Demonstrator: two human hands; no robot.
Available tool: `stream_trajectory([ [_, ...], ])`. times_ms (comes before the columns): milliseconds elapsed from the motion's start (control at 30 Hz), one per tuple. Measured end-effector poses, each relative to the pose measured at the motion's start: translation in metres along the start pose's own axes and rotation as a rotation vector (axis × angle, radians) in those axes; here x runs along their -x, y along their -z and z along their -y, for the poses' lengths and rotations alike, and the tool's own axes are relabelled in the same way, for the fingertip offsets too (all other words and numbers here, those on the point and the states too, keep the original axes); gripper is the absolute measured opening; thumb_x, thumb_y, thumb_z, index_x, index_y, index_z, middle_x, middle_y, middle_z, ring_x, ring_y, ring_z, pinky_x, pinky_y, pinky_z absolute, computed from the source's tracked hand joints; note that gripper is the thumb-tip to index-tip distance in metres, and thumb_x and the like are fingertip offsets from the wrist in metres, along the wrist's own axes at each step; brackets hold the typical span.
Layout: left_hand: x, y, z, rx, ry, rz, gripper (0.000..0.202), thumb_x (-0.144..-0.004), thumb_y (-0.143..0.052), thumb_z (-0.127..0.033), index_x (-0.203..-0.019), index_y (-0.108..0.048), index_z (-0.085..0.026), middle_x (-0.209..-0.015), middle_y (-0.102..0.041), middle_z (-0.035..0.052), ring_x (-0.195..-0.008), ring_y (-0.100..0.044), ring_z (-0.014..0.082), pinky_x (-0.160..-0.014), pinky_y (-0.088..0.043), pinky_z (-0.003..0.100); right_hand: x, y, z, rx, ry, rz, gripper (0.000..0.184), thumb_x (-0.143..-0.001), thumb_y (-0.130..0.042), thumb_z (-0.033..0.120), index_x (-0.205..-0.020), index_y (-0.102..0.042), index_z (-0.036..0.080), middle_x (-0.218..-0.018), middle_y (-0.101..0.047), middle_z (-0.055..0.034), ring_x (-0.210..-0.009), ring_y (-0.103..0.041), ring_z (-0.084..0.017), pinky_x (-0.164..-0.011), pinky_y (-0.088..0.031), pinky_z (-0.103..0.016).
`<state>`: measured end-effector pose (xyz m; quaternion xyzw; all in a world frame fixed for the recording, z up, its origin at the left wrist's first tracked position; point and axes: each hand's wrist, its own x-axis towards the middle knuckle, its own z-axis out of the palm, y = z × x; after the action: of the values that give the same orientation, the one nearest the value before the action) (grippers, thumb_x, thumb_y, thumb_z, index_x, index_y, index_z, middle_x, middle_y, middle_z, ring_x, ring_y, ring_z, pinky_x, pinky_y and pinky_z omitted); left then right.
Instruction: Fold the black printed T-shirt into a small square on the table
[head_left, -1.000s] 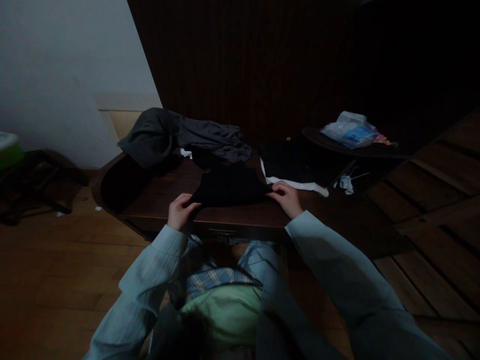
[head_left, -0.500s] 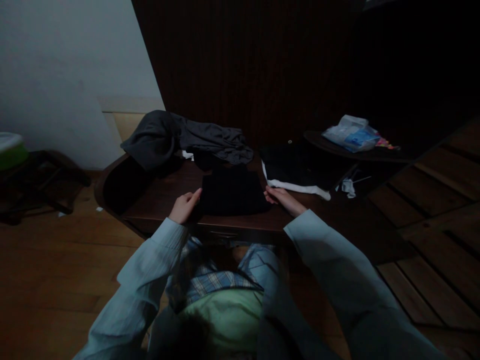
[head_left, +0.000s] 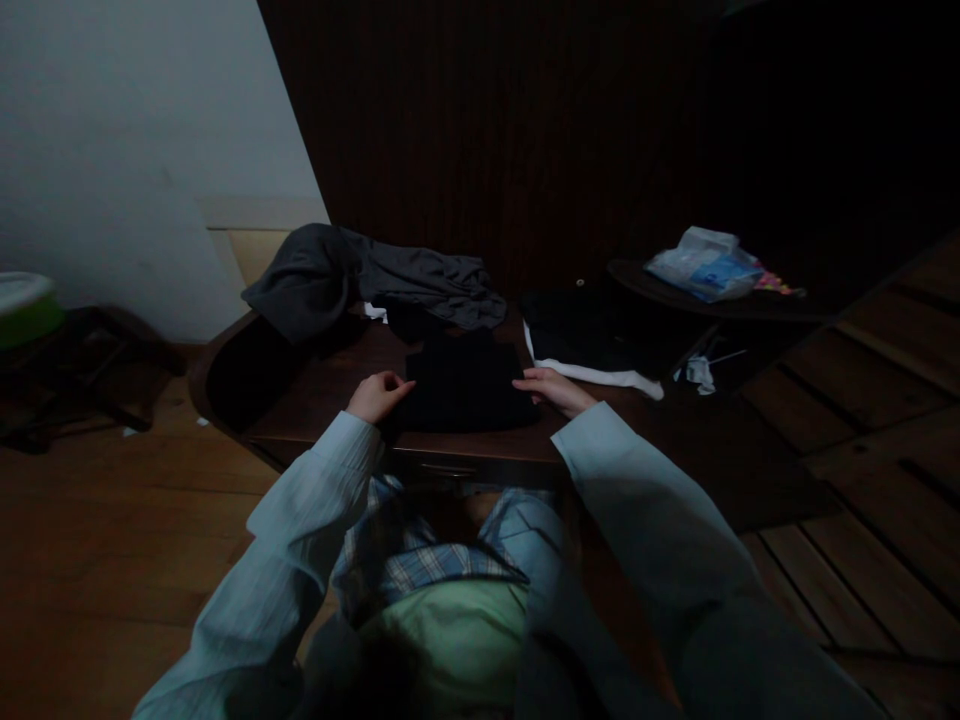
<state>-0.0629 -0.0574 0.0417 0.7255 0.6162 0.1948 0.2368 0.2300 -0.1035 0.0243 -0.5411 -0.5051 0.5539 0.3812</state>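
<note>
A folded black cloth (head_left: pixel 466 388), probably a garment, lies flat near the front edge of a dark wooden bench-like surface (head_left: pixel 300 408). My left hand (head_left: pixel 377 396) pinches its left edge between thumb and fingers. At the opposite edge, my right hand (head_left: pixel 556 388) has thumb and fingers closed on the same cloth. The darkness hides its folds and exact kind. Just behind it lies a crumpled dark grey garment (head_left: pixel 427 285). Right of it rests another black cloth (head_left: pixel 574 335) with a white border (head_left: pixel 600 374).
A clear and blue plastic bag (head_left: pixel 705 268) sits on a raised dark shelf (head_left: pixel 637 278) at right. White crumpled scraps (head_left: pixel 701 374) lie below it. Far left stands a dark stool (head_left: pixel 82 370) bearing a green and white container (head_left: pixel 26 308). A tall dark panel (head_left: pixel 465 120) rises behind.
Both hands have shifted slightly inward along the folded black cloth's edges, toward each other. The cloth stays in about the same place.
</note>
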Motion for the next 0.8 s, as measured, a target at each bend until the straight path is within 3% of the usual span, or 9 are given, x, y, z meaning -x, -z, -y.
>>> stream_trajectory([
  [133, -0.002, -0.002, 0.003, 0.089, -0.008, -0.029, 0.033, -0.066, -0.05, -0.051, -0.065, -0.054, -0.018, -0.067, -0.061, 0.004, -0.065, -0.056, 0.0173, -0.054, -0.039, 0.024, 0.001, 0.003, -0.001, -0.058, -0.023, 0.013, 0.015, -0.062, -0.066, 0.029, -0.065, -0.057, 0.017, -0.062, -0.057, 0.003, -0.049, -0.047, -0.006, -0.044, -0.035, -0.018],
  [333, 0.0, -0.003, 0.002, -0.144, -0.031, 0.038, 0.034, -0.071, -0.045, -0.049, -0.057, -0.055, -0.02, -0.061, -0.061, 0.0046, -0.063, -0.057, 0.0195, -0.054, -0.037, 0.025, 0.001, -0.001, -0.001, -0.073, -0.016, -0.018, 0.013, -0.061, -0.066, 0.025, -0.062, -0.057, 0.016, -0.055, -0.054, 0.0044, -0.045, -0.045, -0.004, -0.04, -0.032, -0.016],
  [633, 0.006, 0.004, -0.016, -0.457, -0.068, 0.001, 0.029, -0.079, -0.041, -0.038, -0.083, -0.064, -0.021, -0.084, -0.066, 0.0077, -0.077, -0.059, 0.022, -0.056, -0.036, 0.026, 0.001, -0.004, 0.0, -0.031, 0.016, -0.067, 0.016, -0.058, -0.066, 0.026, -0.057, -0.054, 0.016, -0.05, -0.049, 0.0061, -0.041, -0.038, -0.003, -0.037, -0.026, -0.017],
  [800, 0.011, 0.007, -0.022, -0.475, -0.171, -0.171, 0.025, -0.079, -0.042, -0.034, -0.076, -0.062, -0.02, -0.086, -0.061, 0.0069, -0.075, -0.057, 0.0196, -0.056, -0.036, 0.026, 0.001, -0.005, 0.0, -0.027, 0.021, -0.077, 0.015, -0.059, -0.065, 0.025, -0.057, -0.054, 0.016, -0.049, -0.048, 0.006, -0.04, -0.037, -0.004, -0.037, -0.026, -0.018],
])
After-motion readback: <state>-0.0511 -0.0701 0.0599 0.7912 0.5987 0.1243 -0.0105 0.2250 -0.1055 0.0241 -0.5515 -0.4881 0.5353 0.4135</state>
